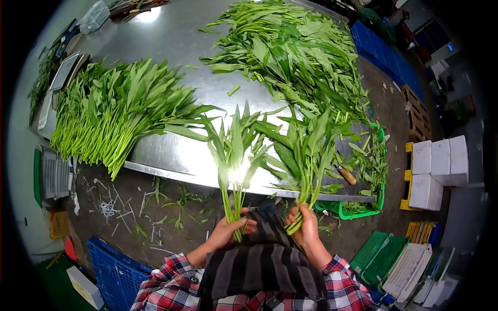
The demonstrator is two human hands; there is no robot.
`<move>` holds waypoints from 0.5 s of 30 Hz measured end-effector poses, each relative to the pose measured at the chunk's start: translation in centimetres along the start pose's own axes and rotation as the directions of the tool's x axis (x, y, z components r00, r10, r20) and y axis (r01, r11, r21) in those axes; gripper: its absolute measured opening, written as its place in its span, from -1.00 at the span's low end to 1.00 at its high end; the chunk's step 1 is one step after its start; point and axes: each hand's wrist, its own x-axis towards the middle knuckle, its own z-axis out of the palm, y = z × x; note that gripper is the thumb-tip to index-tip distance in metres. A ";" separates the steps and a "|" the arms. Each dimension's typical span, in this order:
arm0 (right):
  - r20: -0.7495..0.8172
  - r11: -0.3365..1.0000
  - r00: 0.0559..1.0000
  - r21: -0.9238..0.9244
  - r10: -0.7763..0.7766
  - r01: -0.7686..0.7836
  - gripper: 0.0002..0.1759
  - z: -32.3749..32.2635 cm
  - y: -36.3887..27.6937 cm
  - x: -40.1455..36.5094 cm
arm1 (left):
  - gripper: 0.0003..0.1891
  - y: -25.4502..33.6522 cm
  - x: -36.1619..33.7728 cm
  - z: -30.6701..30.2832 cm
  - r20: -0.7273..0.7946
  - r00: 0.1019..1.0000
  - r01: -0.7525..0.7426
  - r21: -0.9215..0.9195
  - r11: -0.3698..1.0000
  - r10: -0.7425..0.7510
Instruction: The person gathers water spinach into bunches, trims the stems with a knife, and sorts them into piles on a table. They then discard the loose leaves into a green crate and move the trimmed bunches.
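Curling its fingers, the left hand [228, 233] clasps one leafy bunch [226, 181], the right hand [308, 229] a second bunch [312, 155], both at the metal table's [174, 49] near edge; a lined-up pile [111, 106] lies left of its middle, a loose heap [295, 59] right

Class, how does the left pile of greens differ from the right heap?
The left pile lies in order, stems side by side; the right heap is more jumbled. The left pile looks smaller than the right heap. Both are leafy green stalks on the metal table.
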 end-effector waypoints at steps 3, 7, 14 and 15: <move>0.055 0.923 0.941 -0.185 -0.334 0.338 -0.85 2.3 -3.3 -1.4 | -0.73 0.2 0.3 -0.1 -0.016 0.999 -0.049 0.044 0.998 0.050; 0.121 0.830 0.868 -0.255 -0.481 0.496 -0.86 4.3 -4.0 -1.9 | -0.75 0.5 0.0 0.8 -0.048 0.919 -0.333 0.436 0.836 0.391; 0.521 0.181 0.854 -0.841 0.020 0.509 -0.62 3.2 4.1 2.2 | -0.62 -1.8 1.4 -0.9 -0.007 1.000 0.014 0.149 0.989 -0.013; 0.529 0.042 0.848 -0.848 0.002 0.529 -0.59 4.5 3.0 1.3 | -0.60 -0.8 0.8 0.2 0.005 1.000 0.005 0.160 0.987 -0.006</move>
